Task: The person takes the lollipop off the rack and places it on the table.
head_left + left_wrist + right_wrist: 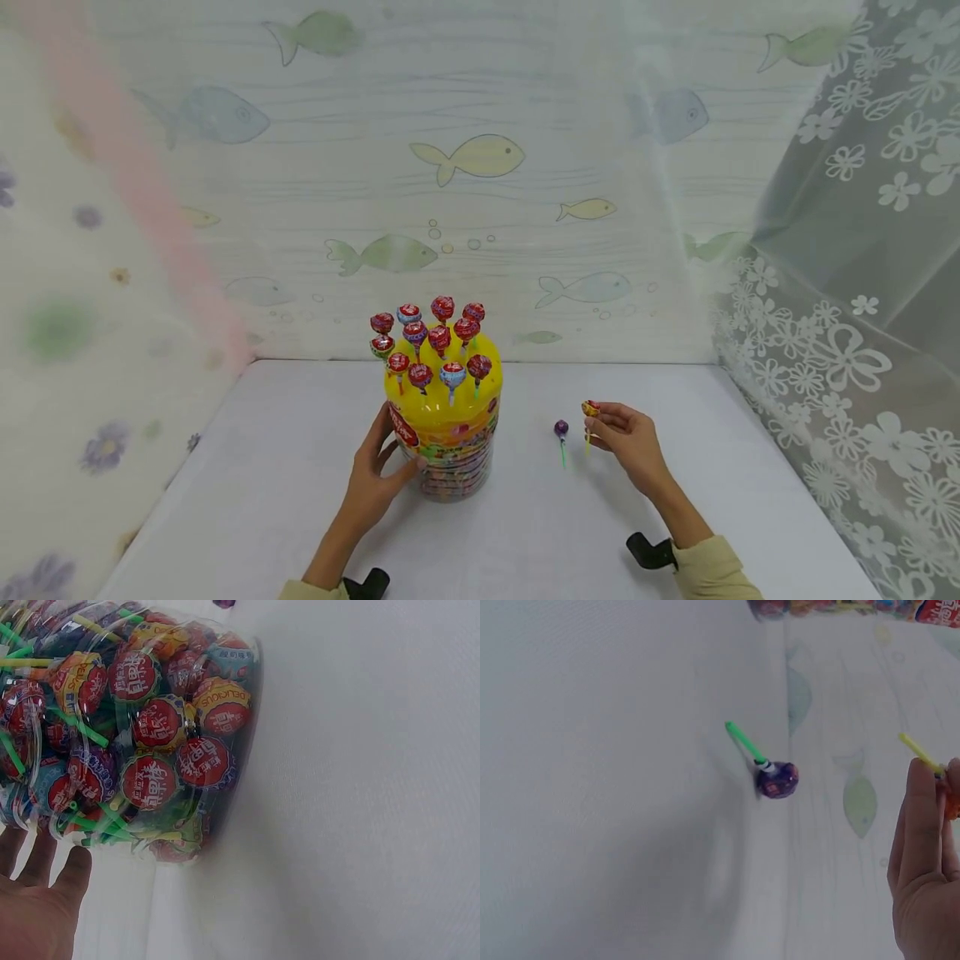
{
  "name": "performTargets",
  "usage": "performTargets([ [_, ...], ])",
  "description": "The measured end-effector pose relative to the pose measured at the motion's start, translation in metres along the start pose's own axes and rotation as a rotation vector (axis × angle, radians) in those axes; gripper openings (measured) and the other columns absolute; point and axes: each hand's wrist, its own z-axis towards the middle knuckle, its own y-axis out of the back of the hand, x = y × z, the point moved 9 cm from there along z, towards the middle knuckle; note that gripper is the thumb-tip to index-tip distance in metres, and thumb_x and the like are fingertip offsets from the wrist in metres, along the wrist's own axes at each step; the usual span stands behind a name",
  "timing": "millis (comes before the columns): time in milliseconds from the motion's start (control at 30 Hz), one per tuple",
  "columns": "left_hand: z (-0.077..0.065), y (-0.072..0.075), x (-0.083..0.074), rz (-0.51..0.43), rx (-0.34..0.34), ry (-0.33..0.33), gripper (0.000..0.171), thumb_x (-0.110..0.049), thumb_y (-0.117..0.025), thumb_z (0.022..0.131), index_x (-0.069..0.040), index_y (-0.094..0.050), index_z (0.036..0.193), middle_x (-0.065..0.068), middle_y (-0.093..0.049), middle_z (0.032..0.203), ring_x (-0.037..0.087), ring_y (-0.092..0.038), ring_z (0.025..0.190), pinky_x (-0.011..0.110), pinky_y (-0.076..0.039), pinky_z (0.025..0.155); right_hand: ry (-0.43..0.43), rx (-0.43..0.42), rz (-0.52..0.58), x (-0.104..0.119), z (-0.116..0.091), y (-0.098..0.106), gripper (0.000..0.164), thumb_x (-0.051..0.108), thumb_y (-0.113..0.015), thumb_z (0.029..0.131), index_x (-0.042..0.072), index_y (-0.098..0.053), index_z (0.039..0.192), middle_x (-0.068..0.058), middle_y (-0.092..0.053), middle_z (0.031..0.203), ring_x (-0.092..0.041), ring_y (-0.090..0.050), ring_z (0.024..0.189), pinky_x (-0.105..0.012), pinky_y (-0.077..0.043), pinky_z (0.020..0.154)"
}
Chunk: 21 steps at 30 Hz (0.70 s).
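A large clear jar (459, 477) full of wrapped lollipops stands upright, with several lollipops (439, 340) sticking up from its yellow domed lid (442, 417). On the jar's left side rests my left hand (372, 482), its thumb spread toward the front. The left wrist view shows fingertips (73, 874) against the clear wall. To the right of the jar, my right hand (628, 442) pinches a lollipop (590, 408) with an orange-yellow wrapper and a yellow stick. Beside that hand lies a purple-wrapped lollipop (561, 428) with a green stick, apart from the fingers.
A white cloth covers the table (540, 533). Behind it hangs a fish-patterned curtain (487, 250), and a flower-patterned sheer curtain (847, 367) borders the right side. Black wrist mounts (651, 552) sit by both sleeves.
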Motion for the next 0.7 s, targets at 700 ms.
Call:
performTargets([
  [700, 0.001, 0.002, 0.001, -0.004, -0.001, 0.002, 0.093, -0.011, -0.077, 0.090, -0.017, -0.020, 0.164, 0.010, -0.032, 0.165, 0.034, -0.035, 0.148, 0.056, -0.035, 0.118, -0.269, -0.029, -0.319, -0.052, 0.004, 0.005, 0.030, 0.008, -0.072, 0.090, -0.015, -0.063, 0.107, -0.026, -0.069, 0.104, -0.016, -0.069, 0.078, -0.027, -0.062, 0.065],
])
